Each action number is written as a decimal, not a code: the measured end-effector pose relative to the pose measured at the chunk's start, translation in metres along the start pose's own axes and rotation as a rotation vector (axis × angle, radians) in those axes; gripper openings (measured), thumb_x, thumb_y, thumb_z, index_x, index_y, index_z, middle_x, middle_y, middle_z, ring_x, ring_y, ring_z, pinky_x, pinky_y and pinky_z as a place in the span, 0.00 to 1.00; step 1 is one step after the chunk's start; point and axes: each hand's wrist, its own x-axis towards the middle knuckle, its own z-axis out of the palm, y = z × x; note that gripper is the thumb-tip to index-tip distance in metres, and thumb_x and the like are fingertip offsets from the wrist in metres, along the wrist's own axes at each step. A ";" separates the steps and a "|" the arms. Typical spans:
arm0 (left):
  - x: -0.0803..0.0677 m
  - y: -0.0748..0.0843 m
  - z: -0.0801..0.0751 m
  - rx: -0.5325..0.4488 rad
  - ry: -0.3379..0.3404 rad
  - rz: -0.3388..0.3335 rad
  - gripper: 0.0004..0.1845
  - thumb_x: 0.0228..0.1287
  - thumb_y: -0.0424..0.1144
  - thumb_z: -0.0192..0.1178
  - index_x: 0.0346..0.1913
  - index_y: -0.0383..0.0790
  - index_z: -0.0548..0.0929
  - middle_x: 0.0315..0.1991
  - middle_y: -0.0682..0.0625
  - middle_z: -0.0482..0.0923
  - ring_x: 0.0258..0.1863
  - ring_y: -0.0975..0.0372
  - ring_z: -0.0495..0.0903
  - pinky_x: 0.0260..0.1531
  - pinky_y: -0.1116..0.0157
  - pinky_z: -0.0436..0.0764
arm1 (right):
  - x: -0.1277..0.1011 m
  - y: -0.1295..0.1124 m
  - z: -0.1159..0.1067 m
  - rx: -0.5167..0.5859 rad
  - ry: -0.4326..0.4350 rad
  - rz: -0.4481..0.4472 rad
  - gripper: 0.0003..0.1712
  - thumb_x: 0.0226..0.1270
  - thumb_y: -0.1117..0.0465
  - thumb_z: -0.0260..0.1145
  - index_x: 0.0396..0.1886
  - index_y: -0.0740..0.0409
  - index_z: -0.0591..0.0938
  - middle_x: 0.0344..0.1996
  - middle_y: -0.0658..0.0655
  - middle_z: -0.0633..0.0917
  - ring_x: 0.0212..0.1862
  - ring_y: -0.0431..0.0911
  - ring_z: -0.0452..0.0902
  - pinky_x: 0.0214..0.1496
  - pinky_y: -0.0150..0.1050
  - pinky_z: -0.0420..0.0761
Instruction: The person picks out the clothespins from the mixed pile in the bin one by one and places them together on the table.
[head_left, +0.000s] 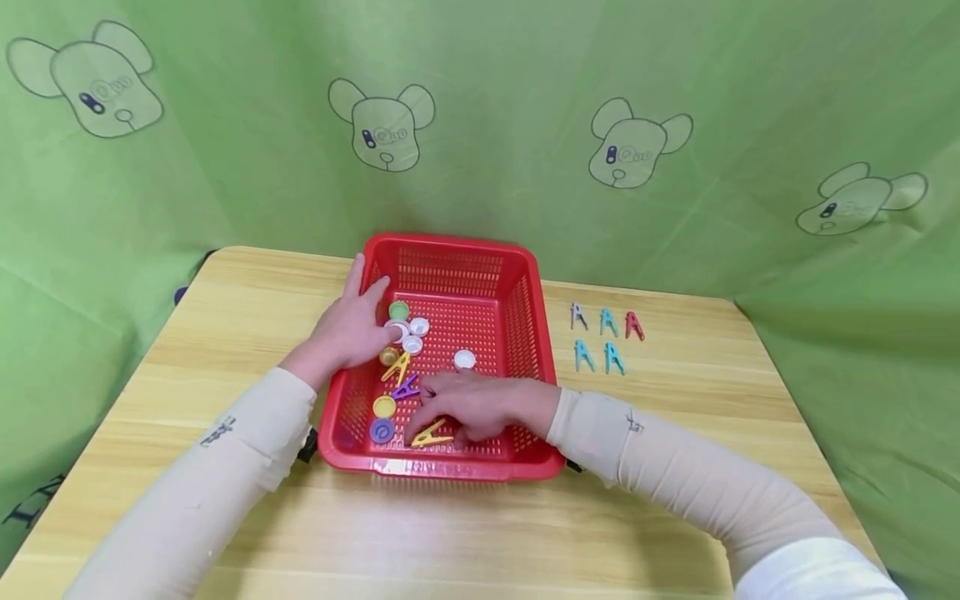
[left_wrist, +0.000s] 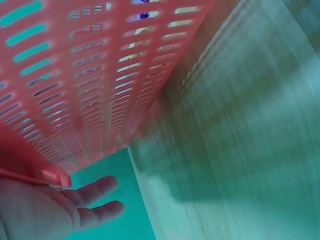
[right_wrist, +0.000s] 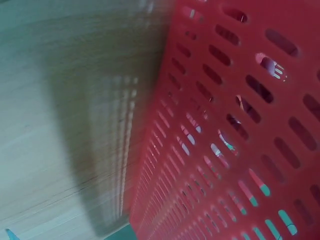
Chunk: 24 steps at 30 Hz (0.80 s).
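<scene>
A red slotted basket [head_left: 450,243] stands mid-table. My left hand [head_left: 372,302] rests on its left rim with straight fingers, the thumb inside near a green cap [head_left: 399,310] and white caps [head_left: 419,327]. From the left wrist view, the left hand [left_wrist: 75,205] lies relaxed against the basket's outer wall [left_wrist: 75,90]. My right hand [head_left: 423,408] reaches into the basket from the right. Its spread fingertips touch a yellow clip [head_left: 432,435] on the floor by the near wall. A purple clip [head_left: 406,389] and another yellow clip [head_left: 397,367] lie beside it.
In the basket also lie a white cap [head_left: 465,359], a yellow cap [head_left: 384,406] and a purple cap [head_left: 382,431]. Several clips sit on the wooden table [head_left: 675,417] to the right, among them a red one [head_left: 633,325] and a blue one [head_left: 608,322]. Green cloth walls surround the table.
</scene>
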 end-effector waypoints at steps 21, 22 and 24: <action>0.001 0.000 0.000 0.013 -0.007 0.005 0.45 0.64 0.47 0.63 0.79 0.36 0.54 0.78 0.48 0.16 0.66 0.37 0.66 0.55 0.44 0.77 | 0.002 0.003 -0.002 0.075 0.128 0.033 0.33 0.50 0.54 0.83 0.58 0.31 0.83 0.50 0.44 0.75 0.53 0.39 0.69 0.55 0.35 0.74; 0.001 0.000 -0.001 0.019 -0.006 0.008 0.45 0.64 0.47 0.63 0.79 0.36 0.55 0.78 0.47 0.16 0.65 0.36 0.67 0.56 0.44 0.76 | 0.002 0.003 -0.003 0.079 0.134 0.032 0.33 0.49 0.55 0.83 0.57 0.32 0.83 0.49 0.45 0.75 0.53 0.40 0.70 0.55 0.35 0.74; 0.001 0.000 -0.001 0.031 -0.004 0.016 0.45 0.63 0.47 0.63 0.78 0.35 0.55 0.78 0.46 0.17 0.65 0.36 0.67 0.57 0.44 0.75 | 0.001 0.002 -0.004 0.085 0.147 0.031 0.33 0.49 0.56 0.83 0.57 0.33 0.83 0.49 0.45 0.76 0.53 0.41 0.70 0.55 0.35 0.74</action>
